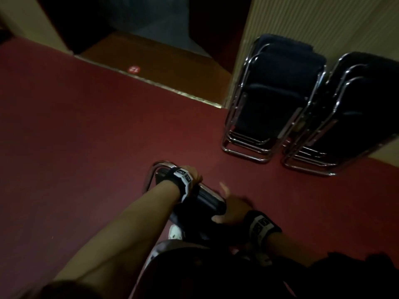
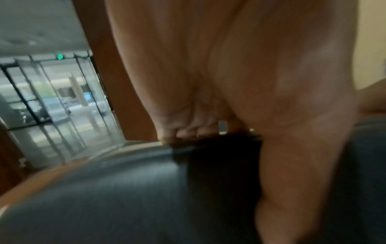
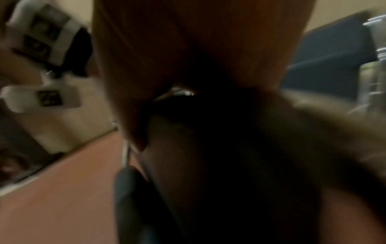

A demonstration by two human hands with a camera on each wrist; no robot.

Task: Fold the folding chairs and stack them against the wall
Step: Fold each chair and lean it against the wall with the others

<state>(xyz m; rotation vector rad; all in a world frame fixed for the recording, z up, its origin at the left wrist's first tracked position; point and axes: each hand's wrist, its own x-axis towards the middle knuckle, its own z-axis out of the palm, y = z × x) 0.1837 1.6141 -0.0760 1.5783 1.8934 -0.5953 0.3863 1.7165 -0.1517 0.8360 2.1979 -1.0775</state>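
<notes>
The folded chair (image 1: 200,201) is held upright on edge just in front of the person, and its top rail runs from the left hand (image 1: 191,172) back and right to the right hand (image 1: 232,209). The left hand is curled over the rail's far end by the chrome bend; in the left wrist view its fingers (image 2: 183,130) wrap down over the dark edge. The right hand grips the near end of the dark pad with its thumb below; one finger looks lifted, though blur hides the rest. The chair has a black padded back and chrome tube frame. Beyond both hands, across the red carpet (image 1: 86,126), two stacks of folded chairs (image 1: 278,98) lean on the ribbed wall (image 1: 323,22), ahead and right of the right hand.
</notes>
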